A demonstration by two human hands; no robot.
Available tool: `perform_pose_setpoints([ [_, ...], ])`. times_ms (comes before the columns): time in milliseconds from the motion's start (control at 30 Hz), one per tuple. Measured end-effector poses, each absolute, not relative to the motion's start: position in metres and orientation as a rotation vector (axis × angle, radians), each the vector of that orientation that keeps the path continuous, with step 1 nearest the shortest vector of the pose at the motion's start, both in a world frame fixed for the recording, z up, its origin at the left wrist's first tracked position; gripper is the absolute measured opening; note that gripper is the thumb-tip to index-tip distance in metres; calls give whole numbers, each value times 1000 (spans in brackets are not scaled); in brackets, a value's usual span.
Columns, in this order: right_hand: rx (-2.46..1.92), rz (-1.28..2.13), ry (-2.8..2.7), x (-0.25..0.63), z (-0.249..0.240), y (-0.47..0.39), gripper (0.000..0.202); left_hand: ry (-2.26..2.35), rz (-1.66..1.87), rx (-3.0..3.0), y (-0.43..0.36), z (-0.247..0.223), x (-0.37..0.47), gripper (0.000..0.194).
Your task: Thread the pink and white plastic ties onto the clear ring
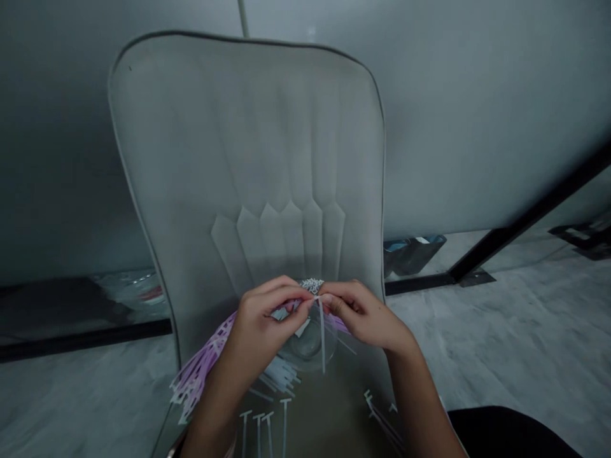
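Observation:
My left hand [274,312] and my right hand [360,315] meet over the chair seat, fingertips pinched together. Between them is the top end of a thin white stick [323,340], which hangs straight down. Whatever small piece sits at its top is mostly covered by my fingers. Below my hands stands a clear round container [308,356]. Small white pieces [312,285] lie heaped just beyond my fingertips. A bunch of purple sticks with white ends [207,362] lies beside my left wrist, and pale sticks [282,375] lie near the container.
Several T-ended white sticks [269,432] lie at the seat's front, with a few more sticks [384,425] by my right forearm. The grey padded chair back [258,146] rises behind. A dark bag or box [414,256] stands beyond a black floor-level frame at right.

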State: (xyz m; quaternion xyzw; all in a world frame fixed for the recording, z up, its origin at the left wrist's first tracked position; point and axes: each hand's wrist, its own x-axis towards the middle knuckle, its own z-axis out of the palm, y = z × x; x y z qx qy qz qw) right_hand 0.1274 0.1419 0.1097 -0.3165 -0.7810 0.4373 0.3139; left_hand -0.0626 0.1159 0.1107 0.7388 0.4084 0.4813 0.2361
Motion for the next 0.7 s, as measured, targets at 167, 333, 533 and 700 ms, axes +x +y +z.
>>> perform_pose_setpoints([
  [167,-825,1148,-2052,126,109,142,32,1093,1340,2008,116,112,-63,10],
  [333,-803,1154,-2057,125,107,142,33,1091,1347,2006,115,114,-62,12],
  [533,-787,1193,-2042,123,106,143,35,1091,1339,2005,116,113,-63,11],
  [700,-779,1232,-2018,123,108,142,36,1106,1351,1993,116,110,-63,9],
])
